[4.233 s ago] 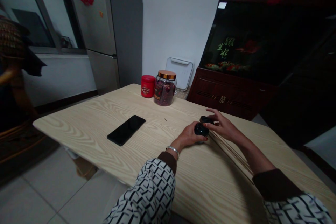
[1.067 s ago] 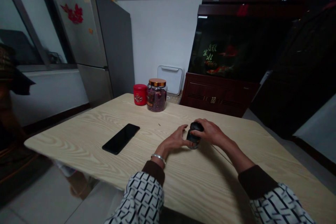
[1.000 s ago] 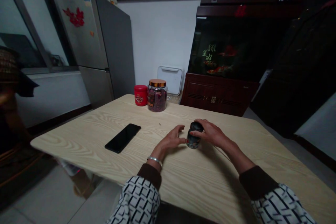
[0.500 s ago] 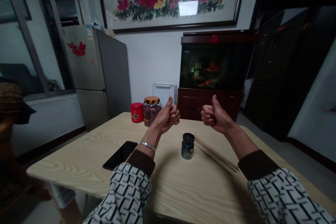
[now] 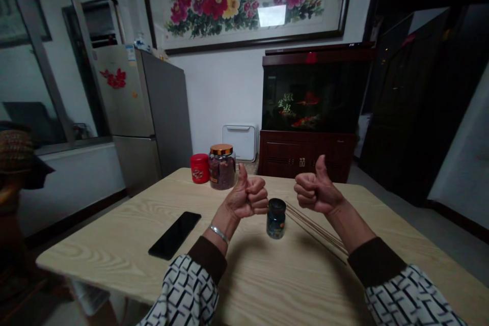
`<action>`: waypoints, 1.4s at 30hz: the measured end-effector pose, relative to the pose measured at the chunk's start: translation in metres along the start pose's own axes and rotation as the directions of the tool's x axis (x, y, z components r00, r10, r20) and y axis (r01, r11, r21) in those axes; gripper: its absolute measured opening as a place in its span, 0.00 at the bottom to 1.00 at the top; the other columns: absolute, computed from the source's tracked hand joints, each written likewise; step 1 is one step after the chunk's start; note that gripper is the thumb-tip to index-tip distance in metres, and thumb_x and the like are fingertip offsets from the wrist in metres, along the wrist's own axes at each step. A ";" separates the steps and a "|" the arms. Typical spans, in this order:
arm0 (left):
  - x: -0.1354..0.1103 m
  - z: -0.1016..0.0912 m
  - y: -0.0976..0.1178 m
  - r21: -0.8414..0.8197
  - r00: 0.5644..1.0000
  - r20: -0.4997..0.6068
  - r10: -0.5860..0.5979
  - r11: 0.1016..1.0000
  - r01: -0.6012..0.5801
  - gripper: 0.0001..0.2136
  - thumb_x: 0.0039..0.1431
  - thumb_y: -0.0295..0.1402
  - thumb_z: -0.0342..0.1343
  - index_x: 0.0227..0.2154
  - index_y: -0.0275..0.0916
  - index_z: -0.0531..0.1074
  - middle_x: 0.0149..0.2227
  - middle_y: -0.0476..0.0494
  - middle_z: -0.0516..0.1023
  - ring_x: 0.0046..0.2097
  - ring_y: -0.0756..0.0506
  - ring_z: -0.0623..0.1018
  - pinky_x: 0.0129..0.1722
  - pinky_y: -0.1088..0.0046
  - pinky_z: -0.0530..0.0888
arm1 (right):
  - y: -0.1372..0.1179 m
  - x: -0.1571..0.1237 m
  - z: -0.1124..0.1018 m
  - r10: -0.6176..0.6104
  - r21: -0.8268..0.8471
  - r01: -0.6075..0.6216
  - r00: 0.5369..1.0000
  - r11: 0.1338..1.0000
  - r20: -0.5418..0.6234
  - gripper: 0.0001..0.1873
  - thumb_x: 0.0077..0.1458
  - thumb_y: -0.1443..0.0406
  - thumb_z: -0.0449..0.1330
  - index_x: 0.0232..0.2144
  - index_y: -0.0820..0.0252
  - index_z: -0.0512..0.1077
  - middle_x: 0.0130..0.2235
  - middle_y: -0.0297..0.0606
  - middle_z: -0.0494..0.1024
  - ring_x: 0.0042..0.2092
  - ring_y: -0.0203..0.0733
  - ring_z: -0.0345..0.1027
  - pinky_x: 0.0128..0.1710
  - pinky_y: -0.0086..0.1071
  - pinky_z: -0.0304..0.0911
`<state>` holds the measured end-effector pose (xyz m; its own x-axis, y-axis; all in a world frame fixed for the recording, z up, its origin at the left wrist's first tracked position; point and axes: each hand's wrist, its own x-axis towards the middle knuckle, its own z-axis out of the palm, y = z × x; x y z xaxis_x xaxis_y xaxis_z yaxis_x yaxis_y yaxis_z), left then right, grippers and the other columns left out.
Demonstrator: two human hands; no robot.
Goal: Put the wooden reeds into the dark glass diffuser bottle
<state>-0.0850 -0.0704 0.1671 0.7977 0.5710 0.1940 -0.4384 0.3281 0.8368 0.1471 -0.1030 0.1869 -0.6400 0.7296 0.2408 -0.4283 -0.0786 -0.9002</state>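
My left hand [image 5: 247,197] and my right hand [image 5: 316,191] are both raised above the wooden table [image 5: 114,260], each a closed fist with the thumb up and nothing in it. Between them, lower down, a small dark jar [image 5: 275,218] with a black lid stands upright on the table. Several thin wooden sticks [image 5: 317,233] lie on the table to the right of the jar, under my right forearm.
A black phone [image 5: 174,235] lies flat on the table's left part. At the far edge stand a red tin [image 5: 199,168] and a glass jar with a gold lid [image 5: 222,166]. Behind are a fridge [image 5: 145,112] and a fish tank [image 5: 309,94] on a cabinet.
Both hands let go of the small dark jar and rose into thumbs-up fists. Since half a second ago they have dropped slightly and the view has shifted a little.
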 end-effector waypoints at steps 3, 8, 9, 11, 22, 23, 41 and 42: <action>0.003 -0.004 -0.010 -0.012 0.999 -0.001 -0.033 0.999 0.033 0.36 0.47 0.73 0.39 0.15 0.41 0.47 0.14 0.57 0.41 0.17 0.54 0.46 0.17 0.77 0.51 | 0.013 -0.003 -0.006 -0.003 0.034 0.002 1.000 0.999 0.004 0.40 0.49 0.29 0.37 0.15 0.57 0.48 0.15 0.23 0.47 0.15 0.24 0.35 0.15 0.22 0.36; 0.007 -0.007 -0.007 0.011 0.999 -0.031 -0.010 1.000 0.010 0.35 0.50 0.71 0.41 0.15 0.41 0.48 0.15 0.56 0.44 0.18 0.54 0.49 0.18 0.76 0.54 | 0.011 -0.006 -0.006 -0.002 -0.024 0.000 0.998 1.000 -0.057 0.40 0.50 0.29 0.38 0.15 0.57 0.49 0.15 0.24 0.49 0.16 0.25 0.36 0.16 0.23 0.37; 0.006 -0.010 -0.007 0.015 0.999 -0.045 0.019 1.000 -0.018 0.34 0.50 0.71 0.43 0.16 0.41 0.49 0.15 0.56 0.45 0.18 0.53 0.50 0.18 0.76 0.55 | 0.011 -0.007 -0.007 0.000 -0.058 -0.005 0.995 0.998 -0.099 0.40 0.50 0.29 0.39 0.15 0.57 0.50 0.16 0.24 0.49 0.16 0.25 0.37 0.16 0.23 0.36; 0.003 -0.020 -0.011 0.028 0.990 -0.102 0.101 0.995 -0.099 0.33 0.51 0.68 0.47 0.17 0.40 0.52 0.16 0.55 0.49 0.19 0.54 0.53 0.19 0.77 0.55 | 0.018 -0.011 -0.012 0.000 -0.167 -0.041 0.971 0.985 -0.240 0.39 0.51 0.30 0.42 0.18 0.58 0.56 0.17 0.24 0.51 0.18 0.26 0.37 0.17 0.23 0.35; 0.027 -0.080 -0.143 0.618 0.867 -0.372 0.331 0.785 -0.035 0.31 0.37 0.32 0.73 0.46 0.37 0.67 0.45 0.39 0.75 0.45 0.43 0.75 0.42 0.69 0.70 | 0.072 0.018 -0.019 -0.224 -0.799 -0.540 0.840 -0.265 -0.494 0.38 0.55 0.36 0.48 0.51 0.58 0.69 0.49 0.50 0.74 0.44 0.52 0.72 0.42 0.40 0.62; 0.032 -0.080 -0.151 0.643 0.864 -0.358 0.353 0.765 -0.046 0.30 0.39 0.32 0.72 0.46 0.36 0.67 0.43 0.41 0.76 0.43 0.44 0.75 0.41 0.70 0.70 | 0.070 0.026 -0.014 -0.187 -0.776 -0.522 0.853 -0.355 -0.488 0.39 0.55 0.36 0.48 0.51 0.59 0.69 0.49 0.52 0.74 0.46 0.54 0.72 0.42 0.41 0.63; 0.034 -0.089 -0.155 0.802 0.864 -0.329 0.382 0.595 0.042 0.24 0.46 0.38 0.68 0.46 0.36 0.70 0.38 0.45 0.78 0.38 0.45 0.75 0.37 0.72 0.71 | 0.041 0.044 -0.021 0.115 -0.810 -0.435 0.851 -0.394 -0.513 0.41 0.55 0.42 0.55 0.60 0.64 0.65 0.57 0.58 0.72 0.58 0.61 0.66 0.56 0.50 0.59; 0.034 -0.089 -0.155 0.809 0.861 -0.336 0.383 0.585 0.056 0.24 0.46 0.38 0.68 0.46 0.37 0.70 0.38 0.45 0.78 0.38 0.45 0.75 0.37 0.72 0.71 | 0.042 0.045 -0.019 0.117 -0.780 -0.449 0.831 -0.435 -0.544 0.36 0.56 0.44 0.55 0.56 0.63 0.69 0.52 0.57 0.76 0.55 0.61 0.69 0.53 0.51 0.61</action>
<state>-0.0272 -0.0352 -0.0012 0.3794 0.8699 0.3150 0.1235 -0.3851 0.9146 0.1125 -0.0604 0.1531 -0.2349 0.9666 -0.1025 0.9717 0.2362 0.0007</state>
